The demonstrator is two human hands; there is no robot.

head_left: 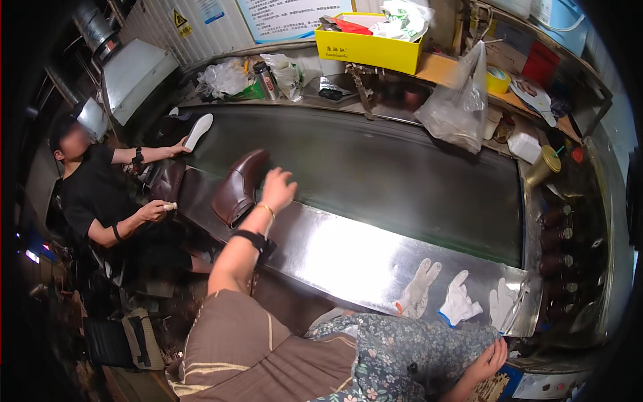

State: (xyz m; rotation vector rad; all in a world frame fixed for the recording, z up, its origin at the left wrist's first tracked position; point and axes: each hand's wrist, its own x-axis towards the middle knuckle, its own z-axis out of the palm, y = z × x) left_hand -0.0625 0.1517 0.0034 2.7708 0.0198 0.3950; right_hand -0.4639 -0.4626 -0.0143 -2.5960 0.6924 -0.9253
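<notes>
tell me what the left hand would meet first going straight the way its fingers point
The left hand seems to have a free way over the dark belt, then probably the back edge; its height is unclear.

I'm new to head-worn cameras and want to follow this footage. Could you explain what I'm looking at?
There is no robot here, just a person working bare-handed. The single picture comes from a wide fisheye camera on that person's head, looking down, so straight edges bend near the rim.

The left hand is open and appears empty, close beside a glossy brown boot. The right hand is at the lower right, near the gloves; whether it holds anything is unclear.

Three of these pale gloves lie on the shiny metal ledge, which runs along a wide dark surface. On the left, a co-worker holds a pale shoe sole and a small whitish item.
</notes>
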